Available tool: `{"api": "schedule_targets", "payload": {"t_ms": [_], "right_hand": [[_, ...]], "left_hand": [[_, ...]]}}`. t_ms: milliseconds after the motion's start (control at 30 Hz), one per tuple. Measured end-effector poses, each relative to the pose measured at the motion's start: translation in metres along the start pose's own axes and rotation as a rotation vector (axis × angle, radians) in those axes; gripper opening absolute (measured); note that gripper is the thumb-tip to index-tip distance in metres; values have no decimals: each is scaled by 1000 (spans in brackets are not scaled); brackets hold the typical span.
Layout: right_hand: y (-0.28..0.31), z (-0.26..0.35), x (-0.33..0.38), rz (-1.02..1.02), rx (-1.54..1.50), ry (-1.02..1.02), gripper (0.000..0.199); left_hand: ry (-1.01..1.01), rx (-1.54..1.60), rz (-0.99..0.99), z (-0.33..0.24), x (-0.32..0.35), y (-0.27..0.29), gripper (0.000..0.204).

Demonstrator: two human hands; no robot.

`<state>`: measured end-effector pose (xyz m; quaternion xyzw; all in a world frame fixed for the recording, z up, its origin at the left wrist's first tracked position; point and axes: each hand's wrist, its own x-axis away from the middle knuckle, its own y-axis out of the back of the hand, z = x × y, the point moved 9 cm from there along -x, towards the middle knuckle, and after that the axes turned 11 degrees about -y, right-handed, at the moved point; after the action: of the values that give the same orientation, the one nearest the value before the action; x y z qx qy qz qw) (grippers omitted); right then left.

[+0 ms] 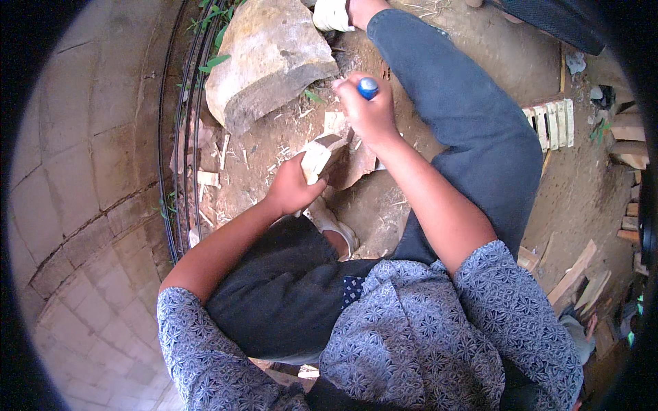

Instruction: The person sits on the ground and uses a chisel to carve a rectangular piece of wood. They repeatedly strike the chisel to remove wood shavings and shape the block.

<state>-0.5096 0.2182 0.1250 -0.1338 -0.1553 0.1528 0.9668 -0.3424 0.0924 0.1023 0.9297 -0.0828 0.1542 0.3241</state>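
Observation:
My left hand [295,185] is closed around a pale, squared wooden block [317,161], which it holds tilted between my legs. Just right of it and farther away, my right hand [370,113] is a fist around a blue-handled tool [368,88]. Only the rounded end of the handle shows above the fist, so I cannot tell the tool's kind. Beneath the block and my right wrist lies a reddish-brown chunk [360,168] with a flat face, partly hidden. Pale wood shavings are scattered on the ground around the block.
A large pale stone [271,58] lies ahead on the left. Dark cables [179,130] run along a block wall [89,178] at the left. Several pale wooden slats [550,125] lie beyond my right knee, with loose wood pieces [574,272] nearer on the right.

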Motion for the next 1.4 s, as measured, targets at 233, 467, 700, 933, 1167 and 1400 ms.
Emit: {"api": "schedule_targets", "payload": {"t_ms": [233, 467, 700, 933, 1167, 1400], "right_hand": [[-21, 81, 22, 102, -214, -6, 34], [-10, 45, 13, 71, -206, -52, 38], [-23, 98, 35, 122, -148, 82, 36], [-10, 37, 11, 61, -86, 23, 33], [-18, 68, 23, 116, -91, 75, 36], [-11, 68, 18, 112, -243, -42, 34]], "left_hand": [[64, 20, 26, 5, 4, -5, 53], [22, 5, -11, -9, 2, 0, 53], [21, 51, 1, -3, 2, -4, 52], [17, 79, -32, -2, 2, -4, 51], [16, 11, -7, -6, 2, -5, 51], [42, 5, 0, -6, 3, -1, 52]]}}
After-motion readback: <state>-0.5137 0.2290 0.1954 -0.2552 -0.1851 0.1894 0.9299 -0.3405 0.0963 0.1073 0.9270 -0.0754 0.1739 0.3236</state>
